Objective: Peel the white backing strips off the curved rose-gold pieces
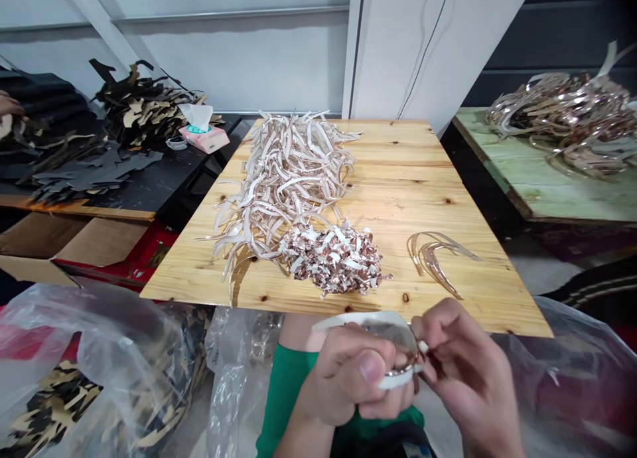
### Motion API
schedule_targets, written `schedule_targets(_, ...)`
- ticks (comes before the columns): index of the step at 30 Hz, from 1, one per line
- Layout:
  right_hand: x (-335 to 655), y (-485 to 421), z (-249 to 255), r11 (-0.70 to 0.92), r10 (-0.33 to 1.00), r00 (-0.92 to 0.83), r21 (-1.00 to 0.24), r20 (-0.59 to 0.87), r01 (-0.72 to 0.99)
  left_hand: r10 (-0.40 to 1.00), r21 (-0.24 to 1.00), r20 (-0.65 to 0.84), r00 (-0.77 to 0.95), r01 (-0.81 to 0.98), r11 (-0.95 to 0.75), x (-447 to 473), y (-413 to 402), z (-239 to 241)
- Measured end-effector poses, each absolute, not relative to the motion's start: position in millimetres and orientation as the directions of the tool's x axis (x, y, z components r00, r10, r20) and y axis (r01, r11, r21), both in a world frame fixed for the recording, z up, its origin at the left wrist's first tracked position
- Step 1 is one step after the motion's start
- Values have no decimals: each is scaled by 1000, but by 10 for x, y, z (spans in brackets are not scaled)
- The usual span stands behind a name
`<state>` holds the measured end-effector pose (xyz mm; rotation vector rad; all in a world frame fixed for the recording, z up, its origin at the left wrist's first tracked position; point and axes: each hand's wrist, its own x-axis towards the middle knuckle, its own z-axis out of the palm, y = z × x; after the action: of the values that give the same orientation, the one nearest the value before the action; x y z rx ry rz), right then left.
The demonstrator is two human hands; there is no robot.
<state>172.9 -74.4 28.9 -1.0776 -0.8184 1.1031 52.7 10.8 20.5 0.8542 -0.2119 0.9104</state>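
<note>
Item 1. Curved white-and-rose-gold strip [365, 321], thin, flexible, white on one face and shiny metal-coloured on the other. It is in both my hands, low in view, just off the near edge of the table. Its long axis runs left to right as an arc bowed away from me, one end free on the left, the other curling down between my hands.

Item 2. My left hand [348, 378], curled closed on the strip, thumb pressed flat on its lower white end. This hand carries most of the strip.

Item 3. My right hand [465, 368], fingers bent, thumb and forefinger pinched on the strip's right end, touching the left hand's fingertips.

Item 4. Pale knotty pine table [413, 166], straight ahead of my hands.

Item 5. Heap of small shredded white and rose-gold bits [336, 259], near edge of the table, just beyond my left hand.

Item 6. Few loose rose-gold curved slivers [435, 255], right of the heap, beyond my right hand.

Item 7. Large pile of long white curved strips [288, 172], behind the heap, reaching to the far edge.

Item 8. Clear crumpled plastic bags [99, 352], at floor level to my left and right.

Item 9. Pink tissue box [205, 138], on the dark bench at left, among black and tan cut pieces [144, 103].

Item 10. Green-painted table [547, 186], right, bearing a tangle of rose-gold strips [567, 113].
</note>
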Motion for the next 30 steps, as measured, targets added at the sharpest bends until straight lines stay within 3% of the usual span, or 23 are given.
schedule_targets(3,1713,-775,286,-16,941,336,-996,-44,-84,576,478,570,586,-807,347,544,169,212)
schedule_targets(8,1827,-733,241,122,964,223,-985,146,120,592,420,566,574,-819,392,636,161,-40)
schedule_targets(15,1843,-754,187,228,935,240,-961,260,154,629,402,476,614,-789,465,677,98,-94)
schedule_targets(18,1833,-746,202,199,941,249,-970,229,140,677,480,421,604,-782,399,636,120,58)
schedule_targets(21,1830,-739,216,200,948,232,-975,218,97,725,656,319,611,-695,296,573,89,166)
schedule_targets(25,1820,-758,246,93,949,287,-985,131,144,850,932,244,468,-356,-72,509,4,237)
schedule_targets(27,1823,-769,255,70,950,289,-984,115,161,835,956,287,470,-190,-222,483,-12,269)
schedule_targets(30,1841,-781,253,107,955,258,-981,147,163,782,951,297,548,-93,-295,425,3,322)
